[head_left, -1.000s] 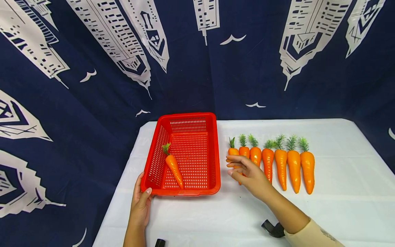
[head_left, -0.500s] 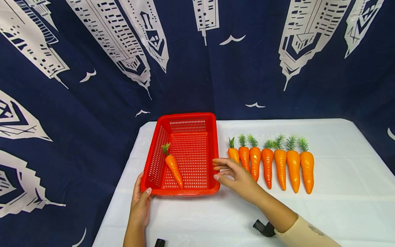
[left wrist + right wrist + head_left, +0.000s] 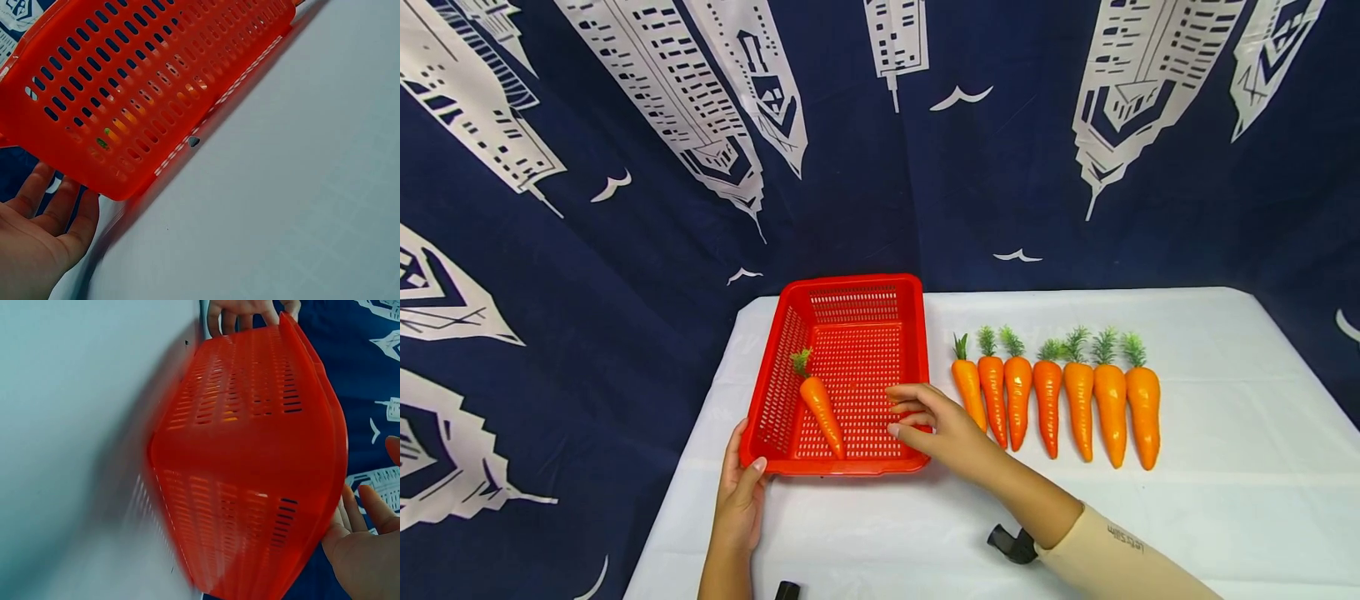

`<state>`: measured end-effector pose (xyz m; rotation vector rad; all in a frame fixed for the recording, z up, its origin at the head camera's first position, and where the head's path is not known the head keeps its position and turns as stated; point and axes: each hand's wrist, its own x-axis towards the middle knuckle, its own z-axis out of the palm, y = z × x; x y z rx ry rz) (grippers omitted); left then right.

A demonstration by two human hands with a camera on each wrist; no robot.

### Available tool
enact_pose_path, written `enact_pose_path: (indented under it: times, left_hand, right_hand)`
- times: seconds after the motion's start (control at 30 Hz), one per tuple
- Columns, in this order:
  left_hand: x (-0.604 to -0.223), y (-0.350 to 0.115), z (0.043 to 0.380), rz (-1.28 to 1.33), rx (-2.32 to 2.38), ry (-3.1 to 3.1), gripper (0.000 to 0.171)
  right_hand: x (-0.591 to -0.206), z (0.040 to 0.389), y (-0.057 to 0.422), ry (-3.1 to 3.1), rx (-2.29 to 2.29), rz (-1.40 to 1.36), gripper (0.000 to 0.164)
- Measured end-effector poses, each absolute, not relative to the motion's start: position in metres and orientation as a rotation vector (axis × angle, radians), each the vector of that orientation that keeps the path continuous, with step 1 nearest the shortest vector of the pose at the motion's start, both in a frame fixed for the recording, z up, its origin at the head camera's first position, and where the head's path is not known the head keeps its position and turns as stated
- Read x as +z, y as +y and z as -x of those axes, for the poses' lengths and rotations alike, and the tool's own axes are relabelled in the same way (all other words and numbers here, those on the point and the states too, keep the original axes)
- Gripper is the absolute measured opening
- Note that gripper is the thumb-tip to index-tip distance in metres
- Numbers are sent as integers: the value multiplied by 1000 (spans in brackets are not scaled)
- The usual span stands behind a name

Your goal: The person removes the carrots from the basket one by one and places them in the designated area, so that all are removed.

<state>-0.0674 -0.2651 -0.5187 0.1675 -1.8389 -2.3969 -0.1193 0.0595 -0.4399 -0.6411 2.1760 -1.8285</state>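
A red plastic basket (image 3: 835, 468) with slotted walls stands at the left of the table. One carrot (image 3: 822, 414) with a green top lies inside it, slanting across the left half of its floor. My left hand (image 3: 741, 504) holds the basket's near left corner, thumb on the rim; in the left wrist view its fingers (image 3: 81, 225) reach up against the basket's underside. Over the near right rim hovers my right hand (image 3: 946, 429), fingers loosely bent with nothing between them. The right wrist view puts this hand (image 3: 369, 550) beside the rim; whether it touches cannot be told.
To the right of the basket, several carrots (image 3: 1079, 412) lie side by side in a row, green tops pointing away. A white cloth (image 3: 1247, 500) covers the table. A dark blue curtain (image 3: 925, 208) printed with white buildings hangs behind. Black devices (image 3: 1013, 543) sit at the wrists.
My right hand has moved left, from above the leftmost carrots in the row to the basket's right rim, holding nothing. The left hand and the basket have stayed in place.
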Motion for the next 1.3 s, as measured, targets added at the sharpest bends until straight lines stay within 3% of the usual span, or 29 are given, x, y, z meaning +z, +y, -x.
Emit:
enact_pose_path:
  times: [1.3]
  left_hand:
    - [-518,-266,67,-162,-2400,-1841,65]
  right_hand:
    - [-436,140,3,2271,-1561,655,58]
